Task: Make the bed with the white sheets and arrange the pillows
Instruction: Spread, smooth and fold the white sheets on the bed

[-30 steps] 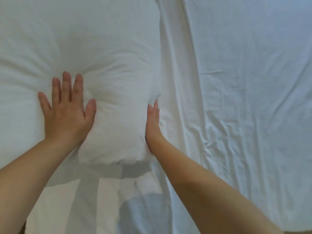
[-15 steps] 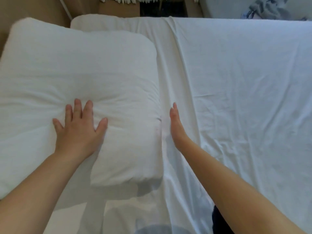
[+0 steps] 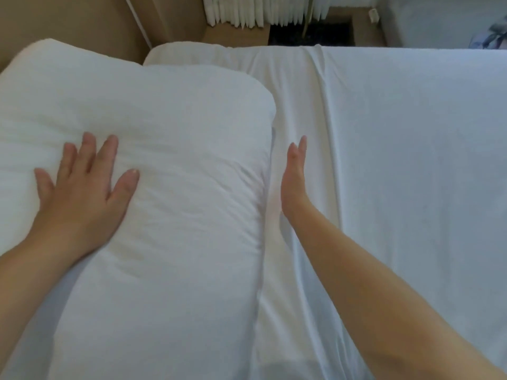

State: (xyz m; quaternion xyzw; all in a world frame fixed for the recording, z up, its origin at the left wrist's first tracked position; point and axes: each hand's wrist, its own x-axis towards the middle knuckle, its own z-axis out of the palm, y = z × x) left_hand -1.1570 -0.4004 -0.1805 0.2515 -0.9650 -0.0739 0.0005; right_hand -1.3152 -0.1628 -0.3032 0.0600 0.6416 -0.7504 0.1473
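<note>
Since a second ago, my right hand (image 3: 295,185) has come off the side of the pillow (image 3: 170,165), and the head camera has tipped up, so the far edge of the bed is now showing.

From the head view, I am looking down at a plump white pillow lying at the left side of the bed, its far corner reaching toward the bed's far-left corner. My left hand (image 3: 79,193) is pressing flat on the pillow's left half, fingers straight and spread, thumb out, gripping nothing. The fabric is dimpling and creasing around it.

My right hand is standing edge-on just beside the pillow's right edge, fingers straight and together, holding nothing. A narrow strip of white sheet (image 3: 411,187) is showing between hand and pillow. I cannot tell whether the hand is touching the sheet.

The sheet is covering the rest of the bed, with a long raised fold (image 3: 327,127) running from the far edge toward me. Beyond the far edge, a white pleated curtain (image 3: 236,12) is hanging.
</note>
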